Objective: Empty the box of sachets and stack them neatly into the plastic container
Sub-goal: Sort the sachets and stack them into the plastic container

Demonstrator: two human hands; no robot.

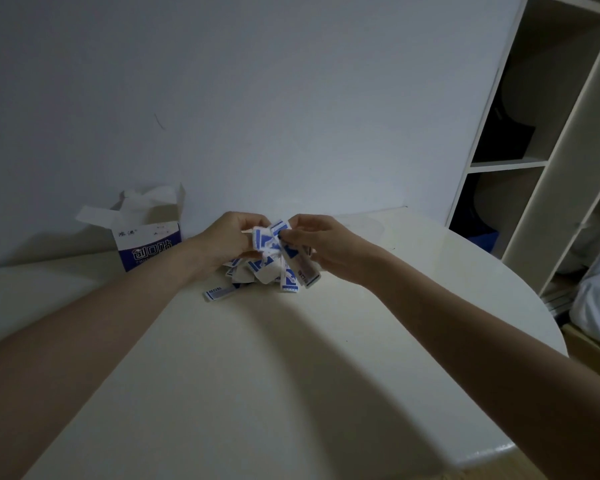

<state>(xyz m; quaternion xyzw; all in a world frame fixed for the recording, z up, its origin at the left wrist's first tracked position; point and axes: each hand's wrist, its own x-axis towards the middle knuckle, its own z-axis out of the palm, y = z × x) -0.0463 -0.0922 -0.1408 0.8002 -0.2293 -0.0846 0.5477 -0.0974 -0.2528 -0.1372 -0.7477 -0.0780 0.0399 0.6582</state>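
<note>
Two bare forearms reach out from the near edge of the white table (291, 358) toward its middle, where both hands meet over a loose heap of blue-and-white sachets (257, 268). One stray sachet (219, 293) lies flat on the table just in front of the heap, apart from the rest. The left hand (222, 237) has its fingers curled round a bunched handful of sachets, and the right hand (321, 242) pinches several more between thumb and fingertips, with a few hanging down from that grip toward the table. The held ones splay at all angles, so the step in hand looks like gathering and squaring up the tipped-out sachets, not yet stacking them. Behind the left wrist, against the wall, stands the open sachet box (148, 233), flaps up; whether anything is left inside cannot be told from here. Beyond the right hand, near the far edge of the table, a faint clear outline may be the plastic container (362, 226), though it is too dim to be sure. An open shelf unit (548, 140) stands to the right of the table. Next, the bundle probably needs turning so all sachets face one way and lie edge to edge, then carrying to the container without letting the dangling ones slip.
</note>
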